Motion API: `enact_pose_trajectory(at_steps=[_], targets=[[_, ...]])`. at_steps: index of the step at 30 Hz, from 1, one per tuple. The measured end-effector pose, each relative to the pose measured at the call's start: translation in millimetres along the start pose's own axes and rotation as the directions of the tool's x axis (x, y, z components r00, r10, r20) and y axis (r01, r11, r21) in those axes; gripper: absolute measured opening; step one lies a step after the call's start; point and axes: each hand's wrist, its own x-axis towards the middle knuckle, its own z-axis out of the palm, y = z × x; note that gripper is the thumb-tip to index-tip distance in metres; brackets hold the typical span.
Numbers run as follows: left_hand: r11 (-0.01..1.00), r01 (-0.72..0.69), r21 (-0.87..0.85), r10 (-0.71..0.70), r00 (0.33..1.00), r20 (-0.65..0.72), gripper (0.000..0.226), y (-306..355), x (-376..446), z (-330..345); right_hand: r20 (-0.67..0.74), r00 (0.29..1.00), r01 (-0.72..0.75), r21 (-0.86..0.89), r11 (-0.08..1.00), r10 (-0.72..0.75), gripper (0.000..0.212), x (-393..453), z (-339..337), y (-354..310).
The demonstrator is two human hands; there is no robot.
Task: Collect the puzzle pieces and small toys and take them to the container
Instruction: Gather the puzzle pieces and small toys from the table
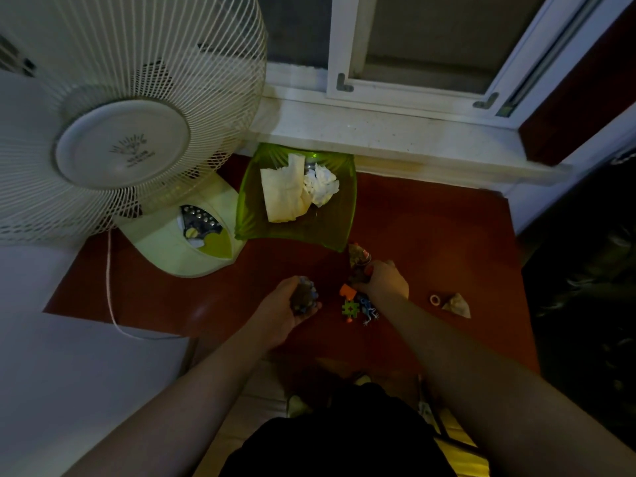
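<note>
We see left hand (289,304) curled round a clump of small toys (304,297); right hand (385,278) grips dark toy (359,266) beside orange piece (347,290), green piece (350,308).

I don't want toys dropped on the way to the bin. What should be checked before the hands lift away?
1. Left hand grips its handful of pieces: ok.
2. Right hand has a firm hold on a toy: cannot tell.
3. Floor cleared: not ok; orange piece, green piece and blue lizard remain.
4. Green container within reach: ok.
5. Container free of paper: not ok.
</note>
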Motion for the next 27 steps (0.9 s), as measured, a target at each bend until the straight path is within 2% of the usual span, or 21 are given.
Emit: enact_pose_trajectory(at_steps=[3, 8, 12, 17, 21, 24, 27], targets=[[1.000, 0.004, -0.018, -0.004, 1.000, 0.002, 0.021, -1.2, -2.1, -4.7, 0.000, 1.000, -0.015, 0.015, 1.000, 0.015, 0.048, -0.4, -1.3, -1.2], [1.000, 0.001, -0.026, -0.001, 1.000, 0.016, 0.030, -0.6, -2.4, -11.2, -0.063, 0.998, 0.030, 0.051, 0.998, -0.027, 0.053, -2.8, 0.8, 1.4], [0.999, 0.025, -0.028, -0.024, 0.998, 0.053, 0.034, 2.9, -4.0, -14.8, -0.070, 0.997, 0.045, 0.122, 0.992, -0.037, 0.045, -4.3, 2.6, -0.2], [0.999, 0.028, -0.038, -0.026, 0.998, 0.062, 0.035, 5.4, -5.5, -16.6, -0.046, 0.998, -0.024, 0.269, 0.963, 0.038, 0.035, -3.5, 6.5, 0.5], [0.999, 0.038, -0.025, -0.036, 0.996, 0.078, 0.026, 8.3, -7.2, -15.8, -0.141, 0.984, -0.039, 0.425, 0.904, 0.109, 0.030, -10.4, -1.5, 5.1], [0.999, 0.042, -0.003, -0.042, 0.997, 0.071, 0.027, 8.2, -6.7, -7.7, -0.222, 0.961, -0.018, 0.554, 0.833, 0.168, 0.030, -23.1, -17.2, 5.5], [0.999, 0.044, 0.010, -0.045, 0.995, 0.090, 0.027, 4.6, -5.1, 8.9, -0.198, 0.970, 0.021, 0.653, 0.757, 0.144, 0.027, -41.7, -30.7, 3.0]])
